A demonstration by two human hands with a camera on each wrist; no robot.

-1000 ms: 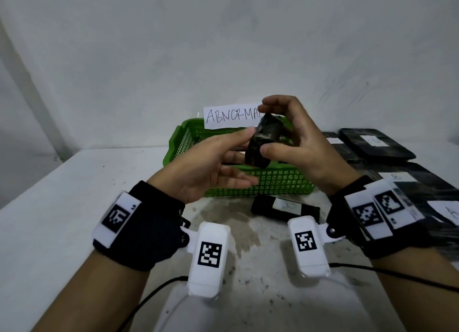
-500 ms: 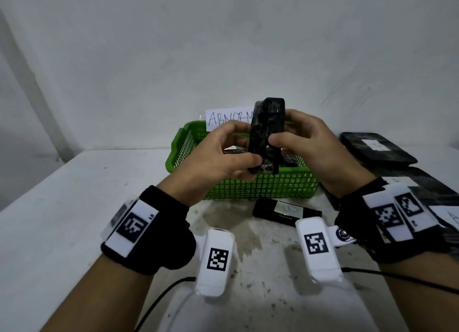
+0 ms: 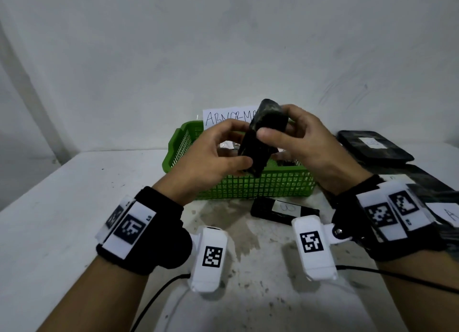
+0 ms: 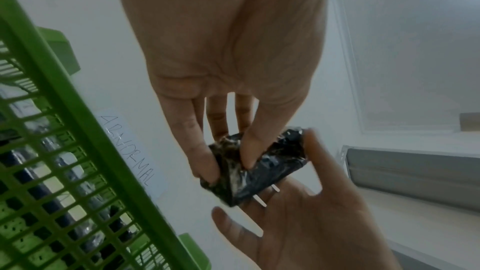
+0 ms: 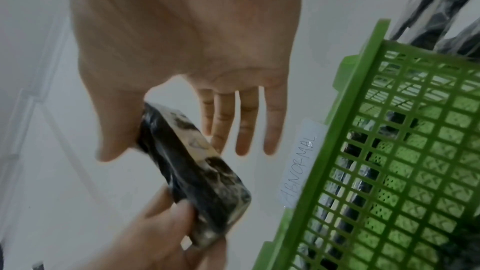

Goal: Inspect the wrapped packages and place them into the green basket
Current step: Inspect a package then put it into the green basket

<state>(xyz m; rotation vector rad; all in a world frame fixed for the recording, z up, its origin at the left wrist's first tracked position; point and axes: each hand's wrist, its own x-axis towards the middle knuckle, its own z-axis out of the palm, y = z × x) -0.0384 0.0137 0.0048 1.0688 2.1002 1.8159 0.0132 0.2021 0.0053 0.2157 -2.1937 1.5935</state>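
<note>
Both hands hold one black wrapped package (image 3: 263, 138) up in the air just above the green basket (image 3: 248, 185). The left hand (image 3: 211, 163) pinches its lower end between curled thumb and fingers; the right hand (image 3: 305, 145) clamps its upper part with the thumb against straighter fingers. Another labelled package (image 3: 283, 209) lies on the table just in front of the basket, and an "ABNORMAL" paper label (image 3: 224, 117) stands behind it.
</note>
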